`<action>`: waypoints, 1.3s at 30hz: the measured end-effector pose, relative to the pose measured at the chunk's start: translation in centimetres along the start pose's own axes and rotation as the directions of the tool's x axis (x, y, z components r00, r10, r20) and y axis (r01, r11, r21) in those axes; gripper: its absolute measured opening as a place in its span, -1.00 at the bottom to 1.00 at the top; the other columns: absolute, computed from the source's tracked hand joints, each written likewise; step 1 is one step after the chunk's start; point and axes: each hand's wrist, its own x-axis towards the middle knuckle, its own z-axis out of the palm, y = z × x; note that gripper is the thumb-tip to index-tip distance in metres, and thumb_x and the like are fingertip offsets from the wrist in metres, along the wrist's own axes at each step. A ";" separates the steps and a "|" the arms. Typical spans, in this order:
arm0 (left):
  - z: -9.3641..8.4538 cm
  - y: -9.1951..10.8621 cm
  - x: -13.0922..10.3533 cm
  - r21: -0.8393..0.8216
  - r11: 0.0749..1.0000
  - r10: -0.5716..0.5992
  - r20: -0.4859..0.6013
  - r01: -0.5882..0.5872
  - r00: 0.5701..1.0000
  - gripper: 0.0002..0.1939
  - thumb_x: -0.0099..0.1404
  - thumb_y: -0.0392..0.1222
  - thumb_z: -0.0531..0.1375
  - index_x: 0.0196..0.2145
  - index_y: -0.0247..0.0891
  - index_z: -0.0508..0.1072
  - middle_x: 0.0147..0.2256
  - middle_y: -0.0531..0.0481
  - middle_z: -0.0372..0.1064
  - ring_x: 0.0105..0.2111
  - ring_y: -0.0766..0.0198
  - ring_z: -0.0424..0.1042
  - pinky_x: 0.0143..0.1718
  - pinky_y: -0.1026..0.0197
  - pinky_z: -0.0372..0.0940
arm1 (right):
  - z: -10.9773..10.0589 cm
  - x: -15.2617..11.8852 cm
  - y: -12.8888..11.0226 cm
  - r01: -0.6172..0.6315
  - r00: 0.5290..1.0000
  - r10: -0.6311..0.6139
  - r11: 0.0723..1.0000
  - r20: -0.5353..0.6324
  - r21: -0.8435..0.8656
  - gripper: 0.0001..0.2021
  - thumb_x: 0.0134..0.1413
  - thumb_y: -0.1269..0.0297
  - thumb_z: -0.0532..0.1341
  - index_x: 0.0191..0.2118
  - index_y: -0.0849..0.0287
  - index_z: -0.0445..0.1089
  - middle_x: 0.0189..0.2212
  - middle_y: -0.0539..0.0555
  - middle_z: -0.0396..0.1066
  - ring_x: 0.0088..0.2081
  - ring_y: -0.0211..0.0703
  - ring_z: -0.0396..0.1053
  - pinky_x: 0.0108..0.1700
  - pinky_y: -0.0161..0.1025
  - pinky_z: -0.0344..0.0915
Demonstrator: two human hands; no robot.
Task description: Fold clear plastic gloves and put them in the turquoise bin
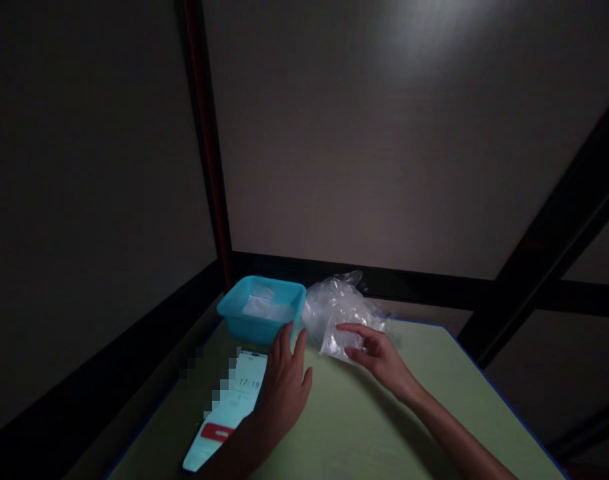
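Note:
My left hand [287, 383] is held over the right side of a lit phone, fingers stretched out and the thumb apart. Nothing shows in it. Its fingertips come close to the front right corner of a blue plastic basin [257, 329], which holds some clear or whitish plastic packets [259, 303]. My right hand [379, 360] is at the front of a crumpled pile of clear plastic bags [329, 303]. Its thumb and index finger are spread, with bag plastic visible between them. Whether those fingertips touch the plastic I cannot tell.
A phone [229, 400] with a bright screen lies on the left of the pale green table [344, 427]. The table has a blue edge. Dark-framed wall panels [354, 167] rise close behind and to the left. The light is dim.

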 end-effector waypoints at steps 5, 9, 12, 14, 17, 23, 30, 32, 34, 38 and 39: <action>1.3 -1.9 0.6 0.310 0.944 0.111 0.035 -0.116 0.993 -0.33 0.07 -0.47 0.05 0.16 -0.32 0.06 0.23 -0.33 -0.09 0.22 -0.17 -0.11 0.14 -0.28 -0.10 | -0.1 4.2 -0.4 0.146 0.985 -0.134 0.983 0.106 -0.109 -0.73 -0.06 0.31 0.19 -0.17 0.16 0.45 -0.19 0.10 0.47 -0.26 -0.09 0.39 -0.29 -0.21 0.30; 1.9 -2.8 0.5 0.360 0.923 0.121 0.053 -0.132 0.991 -0.35 0.07 -0.48 0.03 0.15 -0.24 0.11 0.19 -0.25 0.07 0.19 -0.15 0.00 0.14 -0.26 -0.07 | 0.6 8.0 -1.4 0.234 0.954 -0.205 0.966 0.221 -0.114 -0.71 -0.05 0.36 0.18 -0.14 0.15 0.44 -0.15 0.09 0.46 -0.19 -0.08 0.38 -0.20 -0.17 0.30; 1.4 -2.7 0.5 0.383 0.914 0.106 0.081 -0.129 0.991 -0.43 0.07 -0.48 0.03 0.08 -0.30 0.21 0.14 -0.29 0.14 0.16 -0.18 0.07 0.11 -0.25 0.01 | 1.4 10.5 -2.0 0.282 0.936 -0.248 0.953 0.251 -0.111 -0.70 -0.06 0.40 0.17 -0.13 0.17 0.44 -0.16 0.08 0.46 -0.19 -0.10 0.37 -0.19 -0.18 0.28; 0.5 -2.3 0.7 0.362 0.922 0.113 0.096 -0.141 0.989 -0.49 0.11 -0.44 0.04 0.05 -0.29 0.25 0.11 -0.29 0.18 0.13 -0.18 0.12 0.07 -0.25 0.06 | 2.0 11.7 -2.0 0.278 0.941 -0.243 0.952 0.234 -0.130 -0.70 -0.07 0.42 0.17 -0.14 0.17 0.44 -0.21 0.06 0.47 -0.29 -0.15 0.37 -0.26 -0.21 0.28; -1.4 -1.9 2.4 0.283 0.949 0.110 0.107 -0.136 0.988 -0.59 0.14 -0.35 0.08 -0.02 -0.23 0.31 0.02 -0.19 0.29 0.03 -0.09 0.26 0.04 -0.17 0.14 | 2.6 12.6 -1.5 0.244 0.962 -0.221 0.960 0.163 -0.137 -0.71 -0.10 0.42 0.18 -0.17 0.17 0.45 -0.28 0.03 0.47 -0.41 -0.20 0.33 -0.36 -0.26 0.26; -5.0 -6.2 11.2 0.278 0.959 0.028 0.082 -0.050 0.996 -0.76 0.25 -0.43 0.03 -0.16 -0.30 0.38 -0.14 -0.10 0.38 -0.10 0.16 0.36 -0.03 0.12 0.25 | 1.9 12.3 -0.4 0.213 0.975 -0.204 0.970 0.084 -0.118 -0.75 -0.10 0.34 0.18 -0.22 0.17 0.44 -0.30 0.05 0.46 -0.36 -0.16 0.34 -0.34 -0.24 0.26; -5.1 -11.9 16.8 0.382 0.915 0.061 0.191 -0.132 0.980 -0.73 0.31 -0.19 0.14 -0.04 -0.28 0.33 -0.02 -0.11 0.28 -0.08 0.11 0.35 -0.10 -0.05 0.29 | 1.2 10.6 0.1 0.149 0.985 -0.139 0.984 0.101 -0.100 -0.76 -0.10 0.30 0.19 -0.23 0.19 0.43 -0.29 0.07 0.46 -0.34 -0.13 0.37 -0.30 -0.20 0.29; -4.7 -12.2 17.1 0.406 0.899 0.074 0.227 -0.163 0.971 -0.72 0.32 -0.17 0.13 -0.03 -0.27 0.32 -0.02 -0.12 0.28 -0.11 0.12 0.36 -0.12 -0.03 0.31 | 1.4 10.2 0.2 0.148 0.984 -0.138 0.985 0.116 -0.084 -0.78 -0.09 0.31 0.20 -0.24 0.17 0.43 -0.26 0.08 0.47 -0.30 -0.10 0.38 -0.26 -0.17 0.29; -4.5 -12.1 17.5 0.426 0.885 0.083 0.257 -0.190 0.963 -0.72 0.33 -0.17 0.12 -0.03 -0.26 0.32 -0.02 -0.12 0.28 -0.12 0.13 0.36 -0.13 -0.02 0.31 | 1.6 9.7 0.1 0.149 0.982 -0.139 0.986 0.131 -0.074 -0.78 -0.07 0.31 0.20 -0.23 0.16 0.43 -0.24 0.08 0.47 -0.26 -0.08 0.38 -0.22 -0.16 0.29; -4.5 -11.6 18.1 0.442 0.867 0.077 0.339 -0.231 0.937 -0.73 0.33 -0.16 0.12 -0.04 -0.28 0.33 -0.05 -0.11 0.30 -0.15 0.15 0.38 -0.17 0.01 0.33 | 1.7 8.9 -0.1 0.145 0.981 -0.131 0.986 0.146 -0.088 -0.78 -0.04 0.30 0.20 -0.22 0.14 0.45 -0.22 0.08 0.47 -0.22 -0.06 0.38 -0.19 -0.16 0.28; -4.6 -11.5 18.2 0.444 0.864 0.071 0.362 -0.239 0.929 -0.73 0.32 -0.16 0.12 -0.04 -0.28 0.33 -0.06 -0.11 0.31 -0.16 0.16 0.38 -0.18 0.02 0.34 | 1.6 8.8 -0.1 0.142 0.980 -0.127 0.985 0.152 -0.093 -0.78 -0.04 0.30 0.19 -0.22 0.15 0.45 -0.22 0.09 0.47 -0.22 -0.05 0.38 -0.19 -0.16 0.28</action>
